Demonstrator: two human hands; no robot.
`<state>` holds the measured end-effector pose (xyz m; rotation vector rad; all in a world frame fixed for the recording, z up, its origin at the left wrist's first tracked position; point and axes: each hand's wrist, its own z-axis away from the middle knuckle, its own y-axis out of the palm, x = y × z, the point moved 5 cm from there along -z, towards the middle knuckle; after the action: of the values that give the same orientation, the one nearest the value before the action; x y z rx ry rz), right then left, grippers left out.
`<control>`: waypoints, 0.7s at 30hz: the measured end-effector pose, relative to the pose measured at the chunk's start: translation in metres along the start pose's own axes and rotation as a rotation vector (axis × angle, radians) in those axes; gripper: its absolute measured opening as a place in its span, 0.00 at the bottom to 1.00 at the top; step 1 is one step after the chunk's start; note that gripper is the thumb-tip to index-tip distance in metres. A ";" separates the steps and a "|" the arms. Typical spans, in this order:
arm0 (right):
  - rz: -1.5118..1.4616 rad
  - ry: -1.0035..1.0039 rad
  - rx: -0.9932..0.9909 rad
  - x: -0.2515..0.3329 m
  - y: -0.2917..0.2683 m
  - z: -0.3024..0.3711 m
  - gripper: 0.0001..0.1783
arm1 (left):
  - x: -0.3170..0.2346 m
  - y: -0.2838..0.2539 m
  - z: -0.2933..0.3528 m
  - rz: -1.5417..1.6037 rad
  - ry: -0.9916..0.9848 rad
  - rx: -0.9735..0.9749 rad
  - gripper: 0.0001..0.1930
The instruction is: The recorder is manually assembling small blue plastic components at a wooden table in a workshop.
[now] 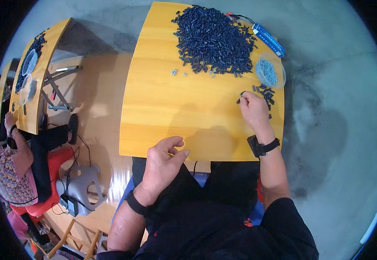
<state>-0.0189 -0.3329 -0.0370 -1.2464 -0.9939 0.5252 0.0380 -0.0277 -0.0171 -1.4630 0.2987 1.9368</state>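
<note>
My right hand [253,110] is over the right side of the yellow table, its fingers closed on a small black cylindrical piece [242,97]. Beside it lies a loose group of similar black pieces [266,94]. My left hand [164,161] hovers at the table's front edge, fingers bent and thumb apart from the index finger, with nothing visible between them. A large heap of black pieces [212,39] covers the far part of the table. At the right edge stands a clear round tub [282,74] of small bluish-silver bits [266,73].
A long blue box [268,40] with red and black wires sits at the far right corner. Tiny silver bits [174,72] lie before the heap. Leftward, another person [19,169] sits at a second yellow table [45,71], near a grey stool [82,186] with cables.
</note>
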 end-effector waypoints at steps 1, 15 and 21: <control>-0.093 -0.026 -0.052 0.004 -0.001 0.000 0.07 | 0.001 0.000 0.000 -0.017 -0.014 0.016 0.16; -0.191 -0.251 -0.070 0.055 0.019 -0.048 0.04 | -0.001 0.001 0.002 -0.017 -0.046 0.052 0.16; -0.199 -0.236 -0.003 0.059 0.030 -0.062 0.05 | 0.001 0.002 0.001 -0.028 -0.058 0.059 0.16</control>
<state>0.0689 -0.3104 -0.0455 -1.0897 -1.3030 0.5223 0.0358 -0.0282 -0.0182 -1.3634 0.3050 1.9282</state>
